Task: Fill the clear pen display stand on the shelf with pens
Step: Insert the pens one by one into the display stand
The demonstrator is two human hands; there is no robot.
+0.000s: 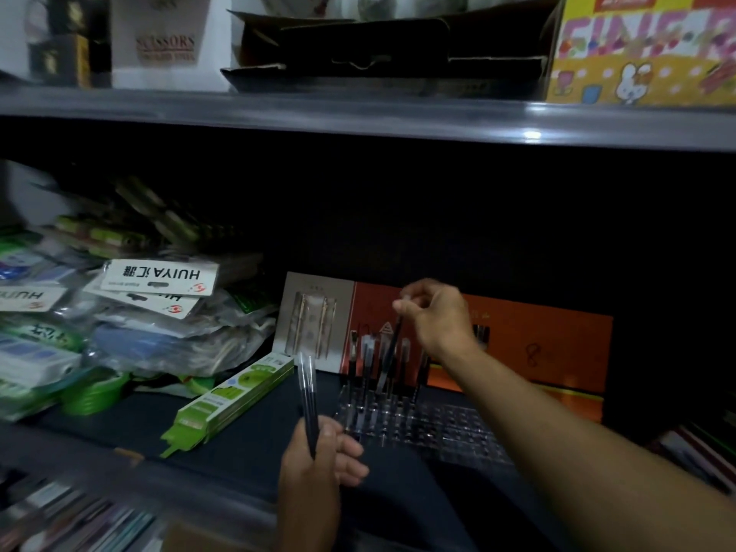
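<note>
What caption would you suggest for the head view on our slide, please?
Right hand pinches a pen at the partly filled clear stand while the left hand holds spare pens.

The pen display stand point(438, 426) is clear, glossy plastic that glints around its holes. The pens point(308, 392) have smooth dark barrels and clear, shiny plastic caps. The upper shelf point(358, 117) has a smooth grey edge with a bright sheen, like painted metal, while the lower shelf point(247, 464) looks dark and matt. The bags point(171, 336) are crinkled glossy plastic film. The open box point(358, 45) is matt brown cardboard, and the green carton point(235, 396) is smooth printed card.
</note>
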